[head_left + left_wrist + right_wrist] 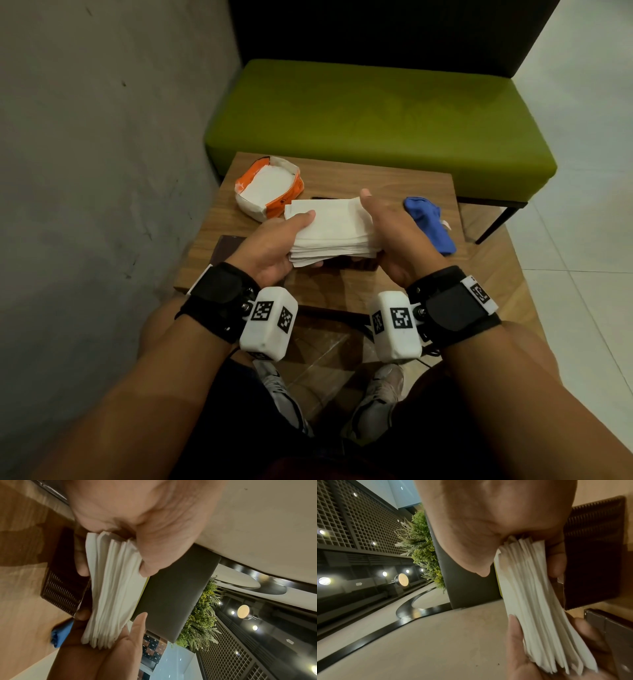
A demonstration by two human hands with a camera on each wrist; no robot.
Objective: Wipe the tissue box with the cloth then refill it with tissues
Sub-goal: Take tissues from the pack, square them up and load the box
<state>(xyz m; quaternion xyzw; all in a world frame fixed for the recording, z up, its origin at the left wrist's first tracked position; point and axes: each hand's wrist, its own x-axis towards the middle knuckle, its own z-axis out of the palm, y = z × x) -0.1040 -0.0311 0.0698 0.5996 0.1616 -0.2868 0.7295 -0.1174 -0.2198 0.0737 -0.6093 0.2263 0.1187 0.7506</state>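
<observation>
Both forearms reach forward from the bottom of the head view, each wrist strapped with a black band and a white marker block. Just beyond them the left hand [274, 246] and the right hand [394, 240] share one grip on a stack of white tissues [332, 229], thumbs lying on top and fingers curled underneath, holding it level above the wooden surface [394, 181]. Under the stack, the dark tissue box [61, 592] with its ribbed side sits on that surface, mostly hidden in the head view. To the right of the hands a crumpled blue cloth [430, 222] lies near the surface's edge. Farther back on the left sits an opened orange-and-white tissue pack [267, 186], white sheets showing inside. Behind the surface stands a green bench seat [376, 116].
</observation>
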